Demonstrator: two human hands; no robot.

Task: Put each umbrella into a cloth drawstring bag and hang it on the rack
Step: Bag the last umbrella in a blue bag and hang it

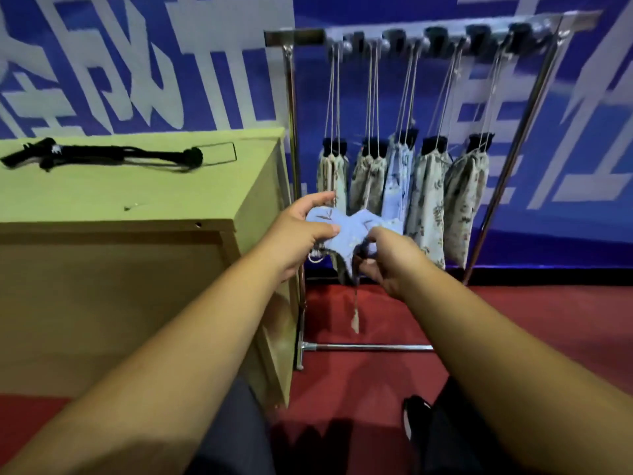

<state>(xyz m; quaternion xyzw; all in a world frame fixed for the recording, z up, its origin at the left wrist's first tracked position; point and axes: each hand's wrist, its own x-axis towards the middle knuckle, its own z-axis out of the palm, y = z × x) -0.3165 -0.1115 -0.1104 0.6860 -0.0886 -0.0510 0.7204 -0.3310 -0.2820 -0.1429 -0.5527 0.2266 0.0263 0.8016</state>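
Both my hands hold an empty light-blue cloth drawstring bag (349,231) in the air in front of the rack. My left hand (301,231) grips its left edge, thumb on top. My right hand (390,258) pinches its lower right part, and a cord with a tassel hangs down from it. A black folded umbrella (113,155) lies on the pale wooden cabinet (144,197) at the left. Several filled patterned bags (428,197) with black umbrella handles sticking out hang by cords from the metal rack (294,37).
The rack's legs and floor bar (370,346) stand on red carpet right beside the cabinet. A blue and white wall is behind. My dark trousers and a black shoe (416,416) show at the bottom.
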